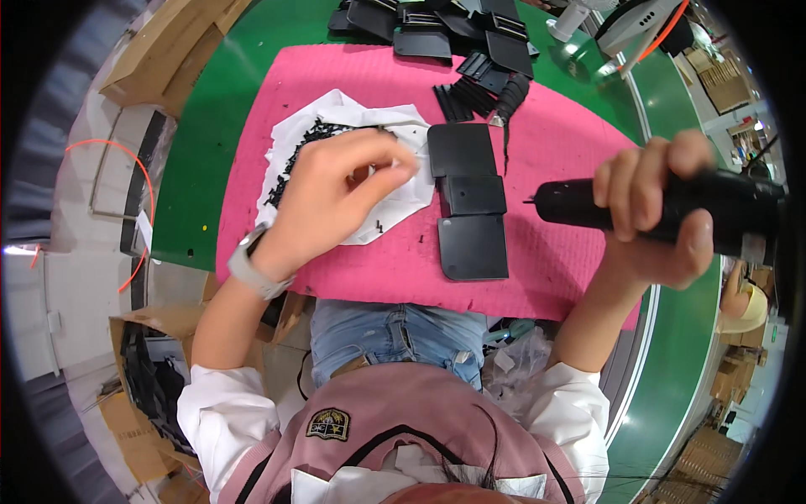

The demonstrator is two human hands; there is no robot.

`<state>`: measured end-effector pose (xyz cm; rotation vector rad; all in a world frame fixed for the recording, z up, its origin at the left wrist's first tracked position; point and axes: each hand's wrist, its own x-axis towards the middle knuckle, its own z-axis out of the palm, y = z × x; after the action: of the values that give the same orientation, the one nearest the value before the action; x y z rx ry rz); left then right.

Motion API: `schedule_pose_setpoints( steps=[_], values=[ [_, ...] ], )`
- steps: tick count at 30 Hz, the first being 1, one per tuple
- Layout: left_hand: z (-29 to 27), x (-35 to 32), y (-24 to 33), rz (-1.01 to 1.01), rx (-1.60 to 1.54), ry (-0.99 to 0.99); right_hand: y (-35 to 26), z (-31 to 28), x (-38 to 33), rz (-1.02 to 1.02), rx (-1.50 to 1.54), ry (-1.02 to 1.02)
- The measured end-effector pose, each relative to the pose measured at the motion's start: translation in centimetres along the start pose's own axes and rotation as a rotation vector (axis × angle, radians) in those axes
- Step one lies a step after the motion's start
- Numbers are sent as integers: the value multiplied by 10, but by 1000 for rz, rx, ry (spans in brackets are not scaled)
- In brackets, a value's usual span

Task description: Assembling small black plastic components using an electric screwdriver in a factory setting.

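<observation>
My left hand (336, 181) hovers over a crumpled white paper sheet (411, 203), thumb and fingertips pinched together; whatever is between them is too small to make out. Many small black screws (279, 186) lie on that sheet, partly hidden by the hand. My right hand (648, 189) wraps round a black electric screwdriver (575, 204), held roughly level above the mat with its bit pointing left. Between the hands lies a flat black assembly: a narrower middle block (473, 195) joins a far plate (462, 151) and a near plate (474, 249).
A pink foam mat (537, 286) covers part of the green table (189, 206). At the far side sit stacked black plates (422, 44), black strips (474, 94) and a dark-handled tool (510, 97). Cardboard boxes (155, 315) stand left; another person (743, 307) is at right.
</observation>
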<state>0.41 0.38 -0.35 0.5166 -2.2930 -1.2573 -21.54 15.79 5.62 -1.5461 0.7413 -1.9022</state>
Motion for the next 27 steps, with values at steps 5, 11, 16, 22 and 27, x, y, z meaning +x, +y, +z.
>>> schedule_pose_setpoints(
  steps=[5,11,16,22,27],
  values=[
    [-12,-27,-17,374,281,-125,5,2,-1,36,39,-28],
    [-6,-20,-21,416,358,-200,6,5,-2,36,33,-77],
    [-7,-9,-17,134,197,32,5,2,-2,29,79,-1],
    [-12,12,-29,79,329,144,0,11,5,-13,114,73],
    [-8,18,-9,24,175,76,-2,11,16,-13,128,-11]
  ],
)
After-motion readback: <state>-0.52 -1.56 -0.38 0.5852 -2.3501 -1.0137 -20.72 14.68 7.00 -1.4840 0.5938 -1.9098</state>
